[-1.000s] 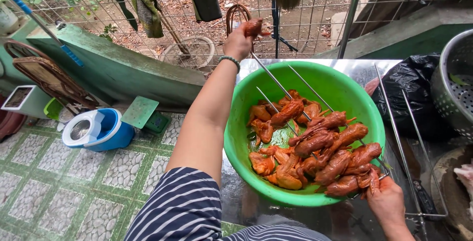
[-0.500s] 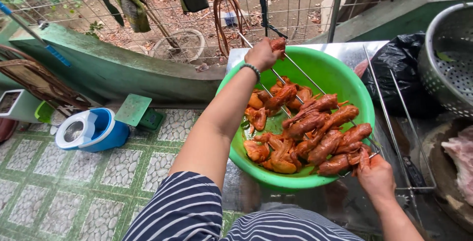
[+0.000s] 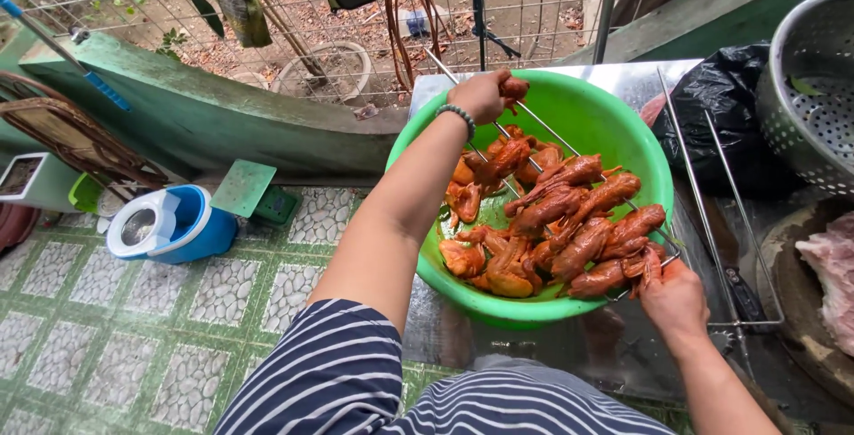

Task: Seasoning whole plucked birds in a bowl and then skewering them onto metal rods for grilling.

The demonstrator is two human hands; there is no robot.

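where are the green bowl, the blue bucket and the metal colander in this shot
green bowl (image 3: 614, 124): head view, on the bare inner wall at the far right.
blue bucket (image 3: 200, 230): head view, on its blue side wall.
metal colander (image 3: 814, 106): head view, on the perforated inner wall.

A green basin (image 3: 614, 132) sits on a metal tabletop (image 3: 640, 79), filled with reddish marinated meat pieces (image 3: 569, 221) threaded on long metal skewers (image 3: 534, 124). The left hand (image 3: 480, 95) grips a piece of meat (image 3: 513, 88) at the far rim — the right hand (image 3: 673, 297) pinches the skewer ends at the near rim. A perforated steel colander (image 3: 814, 88) stands to the right, beside a black plastic bag (image 3: 721, 106).
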